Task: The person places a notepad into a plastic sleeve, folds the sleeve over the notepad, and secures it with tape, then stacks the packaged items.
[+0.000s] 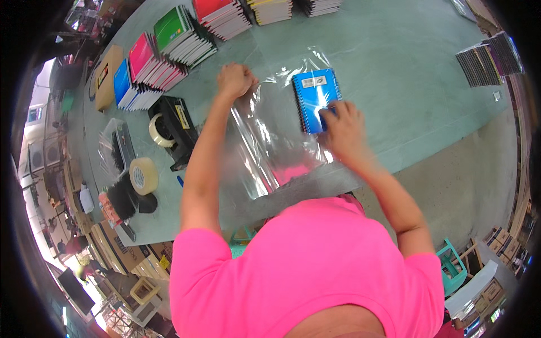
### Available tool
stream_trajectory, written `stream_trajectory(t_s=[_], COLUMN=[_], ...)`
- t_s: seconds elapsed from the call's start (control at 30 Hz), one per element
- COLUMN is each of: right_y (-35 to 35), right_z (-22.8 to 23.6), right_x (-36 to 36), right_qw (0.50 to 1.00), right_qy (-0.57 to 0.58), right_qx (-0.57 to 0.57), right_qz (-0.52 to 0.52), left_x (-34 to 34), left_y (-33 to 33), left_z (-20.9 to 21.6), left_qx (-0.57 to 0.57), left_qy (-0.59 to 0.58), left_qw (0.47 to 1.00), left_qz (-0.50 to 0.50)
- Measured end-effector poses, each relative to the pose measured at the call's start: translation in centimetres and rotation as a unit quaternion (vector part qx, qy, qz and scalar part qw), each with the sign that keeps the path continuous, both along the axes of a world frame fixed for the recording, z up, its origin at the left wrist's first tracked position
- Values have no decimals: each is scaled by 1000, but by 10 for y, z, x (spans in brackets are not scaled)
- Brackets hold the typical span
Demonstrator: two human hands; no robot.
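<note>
A blue spiral notebook (pixel 313 98) with a white label lies on a sheet of clear plastic film (pixel 270 127), toward the film's right side. My right hand (pixel 345 128) is closed at the notebook's lower right edge, its fingertips on the cover and the side. Whether more notebooks lie under the top one, I cannot tell. At the film's upper left edge my left hand (pixel 235 80) is closed, with the fingers pinching the plastic. Shiny folds run along the film's left part, and its near edge reaches close to my body.
Fanned stacks of green notebooks (pixel 183 36), pink notebooks (pixel 151 63) and blue notebooks (pixel 132 87) stand at the far left. Nearer are a black tape dispenser (pixel 179 127), a tape roll (pixel 143 176) and a clear plastic box (pixel 118 146). Dark spiral-bound stacks (pixel 489 61) sit far right.
</note>
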State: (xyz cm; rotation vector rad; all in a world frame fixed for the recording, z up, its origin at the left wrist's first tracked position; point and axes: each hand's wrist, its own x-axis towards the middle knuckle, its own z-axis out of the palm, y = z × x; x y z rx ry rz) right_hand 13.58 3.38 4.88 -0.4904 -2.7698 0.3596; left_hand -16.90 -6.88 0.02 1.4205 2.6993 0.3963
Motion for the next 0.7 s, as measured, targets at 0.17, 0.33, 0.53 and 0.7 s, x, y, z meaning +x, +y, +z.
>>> stream_trajectory(t_s=[0.17,0.33,0.53,0.7], right_y=[61,66,83,89], right_z=[10,23,18,16], right_x=[-20,-28,-30,-33], right_qw=[985,978,973,973], right_qy=[-72,-98,-105,-100], right_qx=[-114,-128,-113,-87], right_qz=[111,131,169,190], left_x=[22,55,123,138], left_y=[22,-18,-27,-26], left_z=[60,40,57,75], left_qx=[74,159,193,52], left_qy=[-258,-505,-623,-456], left_qw=[961,841,726,879], left_qz=[65,110,220,128])
